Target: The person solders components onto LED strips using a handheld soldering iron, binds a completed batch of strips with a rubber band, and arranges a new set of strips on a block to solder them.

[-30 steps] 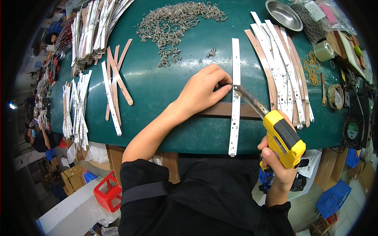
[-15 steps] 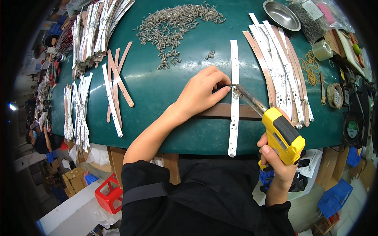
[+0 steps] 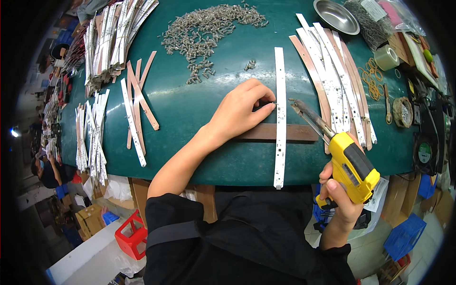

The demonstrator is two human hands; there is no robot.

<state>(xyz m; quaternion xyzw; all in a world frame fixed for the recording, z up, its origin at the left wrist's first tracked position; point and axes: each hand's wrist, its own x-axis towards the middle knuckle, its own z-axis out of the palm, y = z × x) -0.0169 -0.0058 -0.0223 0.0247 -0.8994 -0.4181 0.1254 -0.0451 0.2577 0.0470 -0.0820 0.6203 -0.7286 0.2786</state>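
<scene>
in the head view the left hand (image 3: 242, 111) lies palm down on the dark green table (image 3: 199, 156), its fingers bent together, and thumb and forefinger pinch a small screw (image 3: 274, 102) right at the left edge of a long white led strip (image 3: 280, 114). this strip runs straight away from the person, just right of the left hand, and it crosses over a brown flat bar (image 3: 294, 132) that lies under the fingertips of that hand. the right hand (image 3: 339, 199) is closed fully around the grip of a yellow electric screwdriver (image 3: 349, 164), low and at the near edge of the table; the long bit (image 3: 308, 116) of the tool points up and left, its tip just right of the strip, close but not touching it. beyond the left hand there is a big heap of small screws (image 3: 204, 28). beyond the right hand lies a fan of white and brown strips (image 3: 332, 71), and farther a metal bowl (image 3: 336, 16) and a roll of tape (image 3: 386, 57).
</scene>
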